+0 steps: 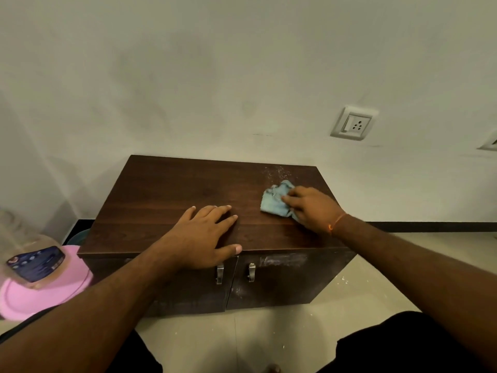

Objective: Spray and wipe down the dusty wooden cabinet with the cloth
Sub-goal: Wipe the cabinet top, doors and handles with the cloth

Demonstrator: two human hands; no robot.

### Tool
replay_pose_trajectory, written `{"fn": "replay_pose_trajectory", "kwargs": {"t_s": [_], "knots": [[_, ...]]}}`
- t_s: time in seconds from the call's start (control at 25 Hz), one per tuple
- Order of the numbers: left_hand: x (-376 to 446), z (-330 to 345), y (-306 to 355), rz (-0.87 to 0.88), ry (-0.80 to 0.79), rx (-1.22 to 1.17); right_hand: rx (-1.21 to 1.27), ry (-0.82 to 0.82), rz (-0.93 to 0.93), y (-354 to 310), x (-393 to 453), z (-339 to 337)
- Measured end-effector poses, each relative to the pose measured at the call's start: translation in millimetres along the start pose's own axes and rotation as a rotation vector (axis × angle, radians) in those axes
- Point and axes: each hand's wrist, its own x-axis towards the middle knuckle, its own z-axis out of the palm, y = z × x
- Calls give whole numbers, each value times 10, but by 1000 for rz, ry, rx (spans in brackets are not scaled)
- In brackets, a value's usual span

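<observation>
A low dark wooden cabinet stands against the wall, with two doors and metal handles on its front. My right hand presses a crumpled light blue cloth onto the right part of the top. White dust specks lie just behind the cloth near the back edge. My left hand rests flat on the top near the front edge, fingers spread, holding nothing. White smears show on the right door. A clear bottle with a dark blue label stands at the left, blurred.
The bottle sits on a pink round plastic object on the floor left of the cabinet. A wall socket is above the cabinet to the right. Beige floor tiles with white specks lie in front, and my dark-clothed knees fill the bottom corners.
</observation>
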Motion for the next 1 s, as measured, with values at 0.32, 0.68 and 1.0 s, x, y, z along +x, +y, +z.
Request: {"fn": "replay_pose_trajectory", "kwargs": {"t_s": [0.32, 0.68, 1.0], "knots": [[4, 37, -76, -63, 75, -33, -21, -73, 160, 445, 108, -18], [35, 3, -70, -63, 115, -57, 96, -27, 28, -208, 752, -101], [24, 15, -125, -78, 108, -76, 30, -51, 279, 484, 771, 28]]}}
